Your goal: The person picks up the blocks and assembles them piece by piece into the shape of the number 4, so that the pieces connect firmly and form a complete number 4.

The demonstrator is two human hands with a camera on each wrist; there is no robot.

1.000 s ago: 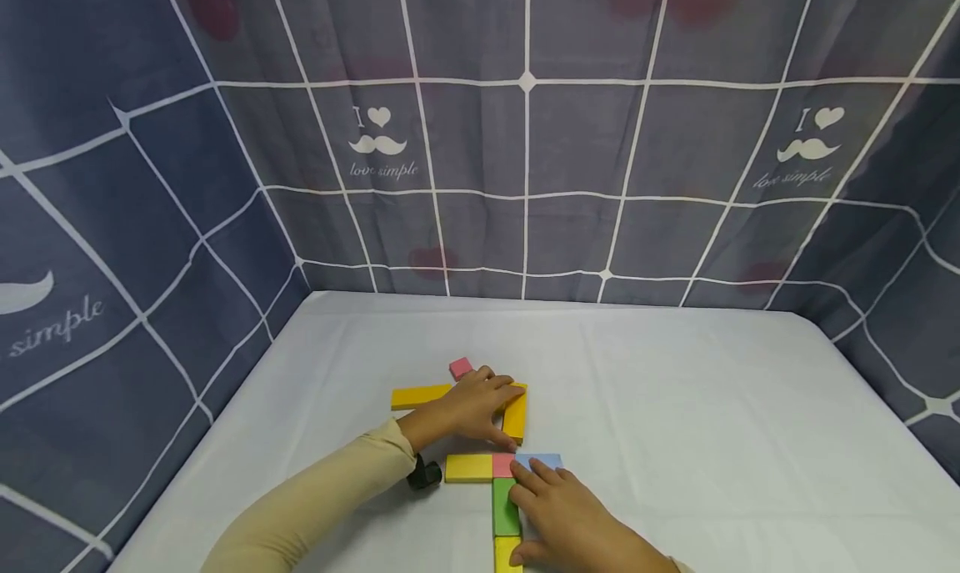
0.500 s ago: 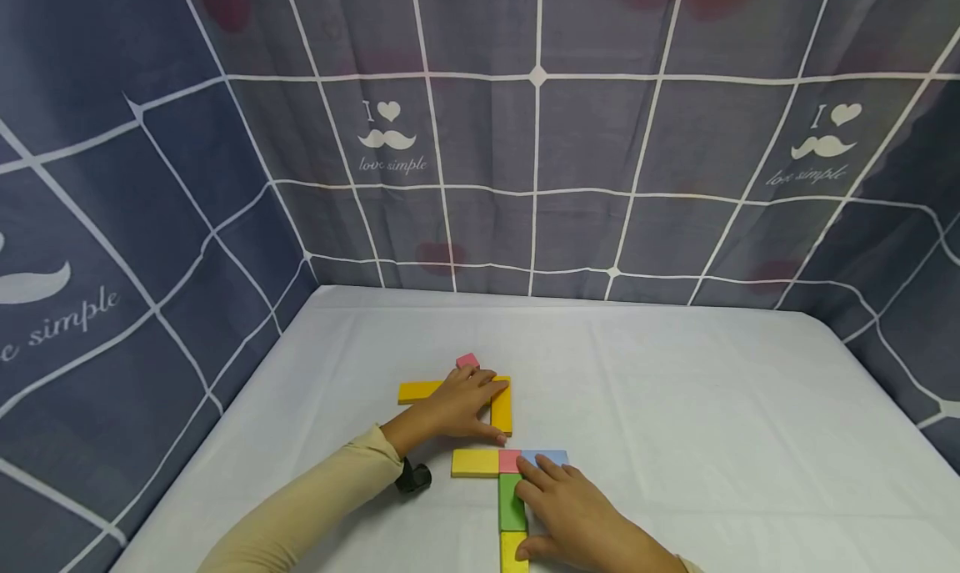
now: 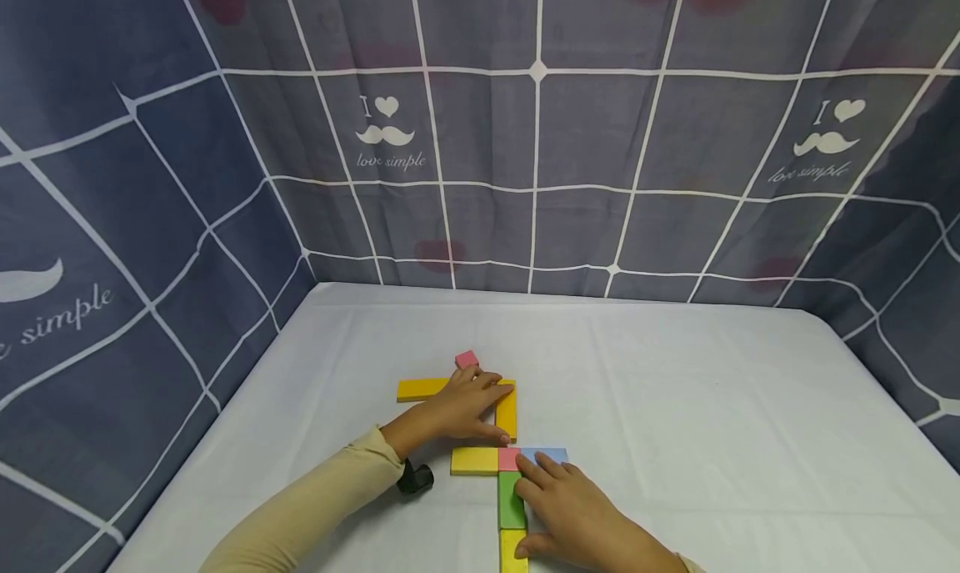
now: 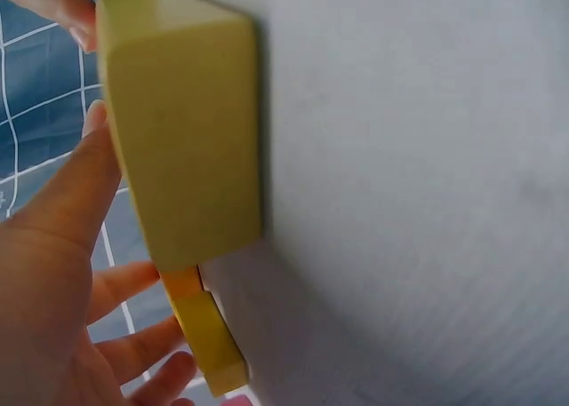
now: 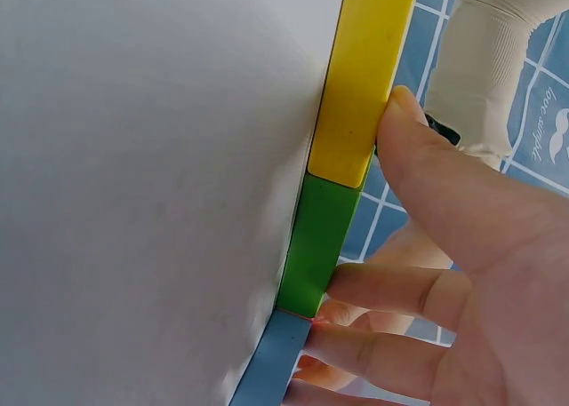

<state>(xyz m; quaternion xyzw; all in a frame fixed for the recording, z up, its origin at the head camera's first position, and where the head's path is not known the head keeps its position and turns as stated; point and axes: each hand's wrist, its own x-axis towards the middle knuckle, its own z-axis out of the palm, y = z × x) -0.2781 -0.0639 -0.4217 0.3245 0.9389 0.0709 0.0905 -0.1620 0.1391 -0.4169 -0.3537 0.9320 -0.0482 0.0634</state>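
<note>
Head view, as it reaches me at my remote screen: a dark blue-grey fabric curtain with white grid lines [image 3: 480,152] fills the upper frame, above a white cloth-covered table [image 3: 712,406]. From the lower left comes a beige fabric sleeve [image 3: 315,498]. At lower centre I see the bare right hand [image 3: 573,515], fingers spread and touching blocks; further up, the left hand [image 3: 459,408], thumb and fingers wide, over an upright orange-yellow rectangular block [image 3: 507,419] near the frame's middle. Left of it lies a sideways orange-yellow rectangular block [image 3: 420,390], partly covered. Below, a flat yellow rectangular block [image 3: 474,462], a green rectangular block [image 3: 512,502], a yellow stem block [image 3: 513,551] and a blue rectangular block [image 3: 549,454] make a T around a small pink block [image 3: 507,459]. Smallest, a loose pink square block [image 3: 467,359] sits beyond the left fingers.
</note>
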